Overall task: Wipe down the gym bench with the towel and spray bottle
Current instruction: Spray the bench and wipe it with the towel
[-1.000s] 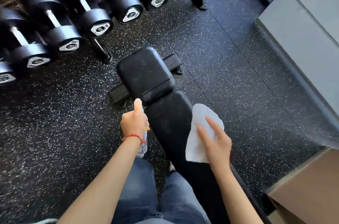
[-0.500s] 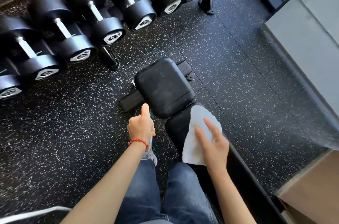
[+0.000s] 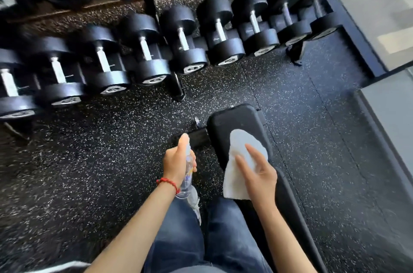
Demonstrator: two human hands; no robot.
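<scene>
A black padded gym bench (image 3: 225, 123) runs from the lower right up to the middle of the head view. A white towel (image 3: 241, 149) lies across its seat pad and the gap to the back pad. My right hand (image 3: 259, 172) presses flat on the towel with fingers spread. My left hand (image 3: 178, 161), with a red cord at the wrist, is closed around a clear spray bottle (image 3: 188, 181), thumb on top, just left of the bench over the floor.
A rack of black dumbbells (image 3: 183, 49) fills the top and left, with its foot (image 3: 178, 91) on the speckled rubber floor (image 3: 89, 161). A grey raised platform (image 3: 388, 120) borders the right. My legs in jeans (image 3: 201, 239) straddle the bench end.
The towel and my right hand have slid forward from the back pad onto the seat pad. The view has tilted up, showing more of the dumbbell rack. My left hand still grips the bottle.
</scene>
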